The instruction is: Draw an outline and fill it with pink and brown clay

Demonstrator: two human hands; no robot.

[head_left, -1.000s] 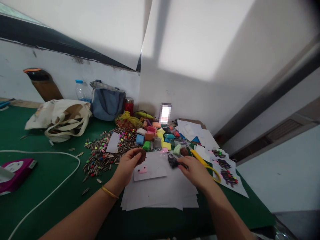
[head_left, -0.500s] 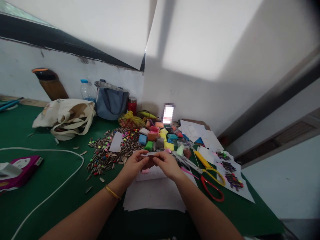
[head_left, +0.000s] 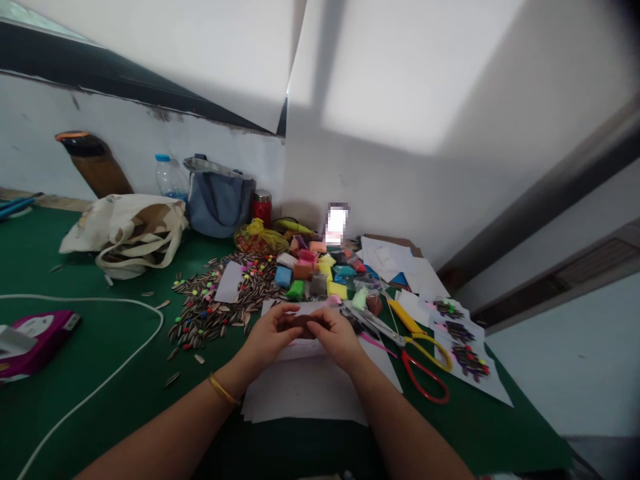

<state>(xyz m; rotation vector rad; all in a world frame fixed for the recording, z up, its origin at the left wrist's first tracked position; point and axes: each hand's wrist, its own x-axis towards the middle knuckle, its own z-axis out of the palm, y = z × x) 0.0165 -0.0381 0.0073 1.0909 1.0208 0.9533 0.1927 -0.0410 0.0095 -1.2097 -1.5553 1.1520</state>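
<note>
Between my two hands is a flat brown piece [head_left: 303, 327] that looks like modelling clay. My left hand [head_left: 266, 339] grips its left side with thumb and fingers, and my right hand [head_left: 338, 337] pinches its right side. The fingers hide part of it. Both hands hover over white paper sheets [head_left: 305, 390]. Just beyond them lie soft packs of coloured modelling clay, among them a green pack [head_left: 296, 289] and a yellow pack [head_left: 337, 291]. Striped sunflower seeds [head_left: 205, 327] mixed with bright beads are heaped to the left of my left hand.
Scissors with yellow and red handles [head_left: 425, 380] lie right of the paper. Farther right, a sheet [head_left: 493, 390] carries seed-and-bead figures. Bags, including a blue bag [head_left: 220, 203], and a red flask [head_left: 262, 210] stand at the back. A white cable [head_left: 125, 370] crosses the left side.
The brown piece now shows more of its broad face between my fingers, as my grip has shifted slightly. The camera view has moved a little; the objects on the table stay put.
</note>
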